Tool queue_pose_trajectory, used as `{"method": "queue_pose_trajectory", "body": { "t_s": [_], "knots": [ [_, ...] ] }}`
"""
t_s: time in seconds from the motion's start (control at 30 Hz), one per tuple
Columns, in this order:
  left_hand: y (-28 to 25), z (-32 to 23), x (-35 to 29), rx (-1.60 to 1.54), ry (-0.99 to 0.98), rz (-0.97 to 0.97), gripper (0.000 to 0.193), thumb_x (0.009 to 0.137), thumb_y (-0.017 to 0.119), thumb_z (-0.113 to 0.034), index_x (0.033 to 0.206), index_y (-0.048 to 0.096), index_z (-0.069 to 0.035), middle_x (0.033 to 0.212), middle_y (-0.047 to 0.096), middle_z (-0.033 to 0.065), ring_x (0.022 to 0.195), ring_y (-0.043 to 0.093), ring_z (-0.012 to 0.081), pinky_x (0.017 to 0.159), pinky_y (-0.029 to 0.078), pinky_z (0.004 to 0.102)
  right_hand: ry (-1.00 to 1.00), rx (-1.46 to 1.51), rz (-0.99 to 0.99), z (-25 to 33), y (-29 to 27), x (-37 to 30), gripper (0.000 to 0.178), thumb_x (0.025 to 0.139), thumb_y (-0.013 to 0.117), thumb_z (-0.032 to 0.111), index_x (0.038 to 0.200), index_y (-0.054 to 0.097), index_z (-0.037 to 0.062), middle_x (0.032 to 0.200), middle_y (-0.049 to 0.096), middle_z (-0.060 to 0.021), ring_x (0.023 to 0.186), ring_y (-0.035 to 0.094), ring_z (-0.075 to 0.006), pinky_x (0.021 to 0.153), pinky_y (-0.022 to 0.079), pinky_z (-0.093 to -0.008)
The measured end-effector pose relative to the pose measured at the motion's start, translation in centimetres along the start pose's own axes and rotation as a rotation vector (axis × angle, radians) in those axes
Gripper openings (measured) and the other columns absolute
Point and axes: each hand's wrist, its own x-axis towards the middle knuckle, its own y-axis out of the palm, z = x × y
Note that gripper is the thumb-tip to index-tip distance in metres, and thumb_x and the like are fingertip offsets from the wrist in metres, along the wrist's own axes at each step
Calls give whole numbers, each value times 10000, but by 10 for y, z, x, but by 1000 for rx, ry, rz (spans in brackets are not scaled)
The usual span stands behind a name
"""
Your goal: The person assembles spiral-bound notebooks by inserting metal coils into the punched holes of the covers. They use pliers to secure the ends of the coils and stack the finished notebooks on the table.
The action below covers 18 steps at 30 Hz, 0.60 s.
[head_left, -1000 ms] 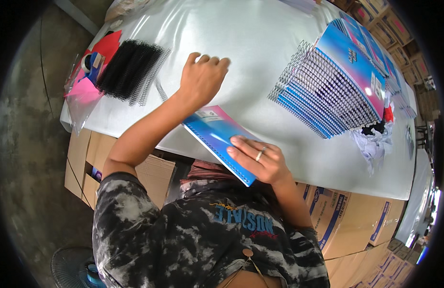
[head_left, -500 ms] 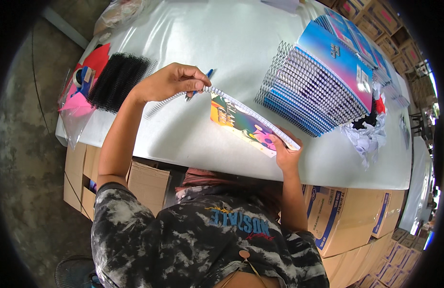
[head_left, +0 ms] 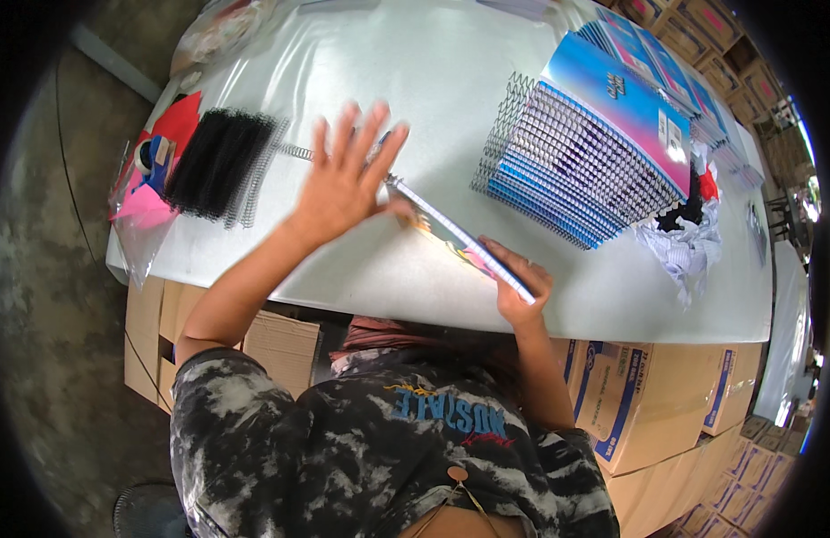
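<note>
In my right hand point(head_left: 524, 280) is a notebook point(head_left: 457, 231), pinched at its near end and tilted so its white-edged spine faces up. A little of its colourful cover shows below that spine. My left hand point(head_left: 350, 179) is over the notebook's far end with the fingers spread, slightly blurred. From beyond the left hand's fingers, a thin wire coil point(head_left: 295, 151) sticks out to the left; where it meets the notebook is hidden by the hand.
Left on the white table point(head_left: 415, 99) lies a bundle of black coils point(head_left: 219, 166), beside a tape dispenser point(head_left: 155, 161) and pink and red sheets. At right stand stacked blue-pink notebooks point(head_left: 603, 152) with coils, and crumpled paper point(head_left: 684, 255). Cardboard boxes point(head_left: 648, 403) sit below the table edge.
My left hand has gone from pinching the coil to spread fingers, and has shifted down over the notebook's end. The notebook has turned more edge-up and moved slightly left with my right hand.
</note>
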Motion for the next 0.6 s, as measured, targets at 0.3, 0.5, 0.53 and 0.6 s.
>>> {"method": "queue_pose_trajectory", "body": {
  "t_s": [0.3,0.5,0.53,0.6],
  "knots": [
    [44,14,-22,-116,-36,-435,1090,740,246,-787,1380,99,82,1447,6,287,1309,-117,491,996,-114,609,-203,68,92,11,16,1,238,792,538,50,972,622,-81,923,648,-230,844,661,-317,731,537,-339],
    [43,18,-53,-160,259,-548,1141,637,401,-837,1390,170,-11,1440,66,296,1341,-52,437,1002,-72,626,-243,57,54,8,17,-3,291,830,597,170,986,619,-74,903,651,-219,828,664,-316,678,550,-329],
    [48,26,-55,-257,89,-599,1128,647,405,-828,1388,170,-12,1439,82,291,1342,-35,432,1007,-72,617,-252,49,70,9,21,-3,270,826,598,143,987,619,-74,892,652,-218,825,665,-315,666,552,-326],
    [53,7,-42,-427,-133,-613,1101,678,405,-807,1381,165,5,1436,100,290,1337,-2,439,1017,-68,602,-253,80,97,10,25,1,251,799,612,97,989,621,-67,878,654,-209,819,667,-305,664,554,-329]
  ]
}}
